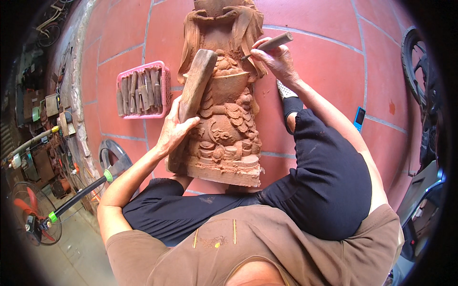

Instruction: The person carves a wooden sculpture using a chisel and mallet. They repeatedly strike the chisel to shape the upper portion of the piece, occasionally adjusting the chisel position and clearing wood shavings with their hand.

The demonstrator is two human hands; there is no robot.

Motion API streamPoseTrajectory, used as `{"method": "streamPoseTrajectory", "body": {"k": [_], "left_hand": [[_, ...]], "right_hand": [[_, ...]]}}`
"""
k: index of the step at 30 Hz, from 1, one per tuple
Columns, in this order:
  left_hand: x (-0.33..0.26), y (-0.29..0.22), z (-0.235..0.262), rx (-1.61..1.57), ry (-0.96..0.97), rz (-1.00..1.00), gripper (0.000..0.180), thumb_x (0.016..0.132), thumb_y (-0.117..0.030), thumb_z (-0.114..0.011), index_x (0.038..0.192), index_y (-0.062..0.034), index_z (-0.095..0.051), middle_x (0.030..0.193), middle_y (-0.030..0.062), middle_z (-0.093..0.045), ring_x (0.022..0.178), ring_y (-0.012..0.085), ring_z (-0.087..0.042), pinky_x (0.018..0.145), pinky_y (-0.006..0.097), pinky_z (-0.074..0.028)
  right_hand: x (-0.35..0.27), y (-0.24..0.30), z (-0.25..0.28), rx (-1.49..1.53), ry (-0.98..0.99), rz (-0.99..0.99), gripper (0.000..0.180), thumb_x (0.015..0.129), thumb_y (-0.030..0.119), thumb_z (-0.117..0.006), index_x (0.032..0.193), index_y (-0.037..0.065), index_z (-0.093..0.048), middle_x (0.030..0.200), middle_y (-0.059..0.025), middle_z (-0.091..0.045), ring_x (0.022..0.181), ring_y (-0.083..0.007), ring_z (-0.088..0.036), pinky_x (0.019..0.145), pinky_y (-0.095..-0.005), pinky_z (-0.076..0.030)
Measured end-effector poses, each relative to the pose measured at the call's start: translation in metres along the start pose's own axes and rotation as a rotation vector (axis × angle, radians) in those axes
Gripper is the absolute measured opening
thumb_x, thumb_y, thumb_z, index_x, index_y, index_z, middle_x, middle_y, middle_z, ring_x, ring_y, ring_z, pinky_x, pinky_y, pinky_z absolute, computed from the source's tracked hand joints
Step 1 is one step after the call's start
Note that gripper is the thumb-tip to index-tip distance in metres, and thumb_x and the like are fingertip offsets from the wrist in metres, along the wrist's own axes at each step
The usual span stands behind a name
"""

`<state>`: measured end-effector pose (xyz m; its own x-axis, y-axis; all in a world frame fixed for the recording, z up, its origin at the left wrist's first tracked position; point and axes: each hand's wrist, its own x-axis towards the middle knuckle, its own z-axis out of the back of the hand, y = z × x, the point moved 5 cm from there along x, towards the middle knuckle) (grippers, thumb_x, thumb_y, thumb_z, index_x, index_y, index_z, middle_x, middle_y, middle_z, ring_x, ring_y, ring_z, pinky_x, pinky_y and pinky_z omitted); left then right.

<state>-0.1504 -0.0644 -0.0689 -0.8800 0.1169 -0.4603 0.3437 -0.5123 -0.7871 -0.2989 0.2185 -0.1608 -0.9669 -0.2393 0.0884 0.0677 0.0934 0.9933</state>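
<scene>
A reddish-brown carved wooden statue (224, 128), with raised coin shapes and draped folds, lies on the floor between my legs. My left hand (176, 128) grips a wooden mallet (198, 78), a long thick bar slanting along the carving's left side. Above the carving's right edge, my right hand (275, 59) pinches a carving chisel (276, 42). Its round wooden handle points up to the right, and its dark metal end reaches toward the carving. Whether the tip touches the wood I cannot tell.
On the left stands a pink plastic basket (163, 95) holding several wooden-handled tools (138, 93). A fan (36, 209) and a dark pole (78, 198) are at the lower left. A blue phone (359, 118) lies on red tiles (324, 57); a wheel (415, 66) stands far right.
</scene>
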Motion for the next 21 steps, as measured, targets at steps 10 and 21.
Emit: {"method": "streamPoseTrajectory", "body": {"k": [10, 21], "left_hand": [[-0.001, -0.003, -0.001, -0.065, -0.018, 0.012, 0.072, 0.082, -0.014, -0.068, 0.145, -0.006, -0.033, 0.135, 0.0128, -0.051, 0.124, 0.0208, -0.049, 0.106, 0.036, -0.038], [-0.001, -0.006, -0.001, -0.018, -0.004, 0.026, 0.073, 0.082, -0.014, -0.068, 0.145, -0.0065, -0.033, 0.134, 0.013, -0.052, 0.123, 0.021, -0.049, 0.106, 0.036, -0.038]], "right_hand": [[-0.02, -0.011, 0.009, 0.496, -0.119, -0.326, 0.02, 0.09, 0.01, -0.068, 0.107, 0.001, -0.063, 0.094, -0.0096, -0.068, 0.087, -0.0176, -0.07, 0.083, -0.0308, -0.059], [-0.009, 0.046, -0.021, -0.354, 0.04, 0.105, 0.005, 0.087, 0.008, -0.069, 0.089, 0.004, -0.066, 0.075, -0.0012, -0.066, 0.073, -0.0048, -0.063, 0.067, -0.023, -0.053]]}}
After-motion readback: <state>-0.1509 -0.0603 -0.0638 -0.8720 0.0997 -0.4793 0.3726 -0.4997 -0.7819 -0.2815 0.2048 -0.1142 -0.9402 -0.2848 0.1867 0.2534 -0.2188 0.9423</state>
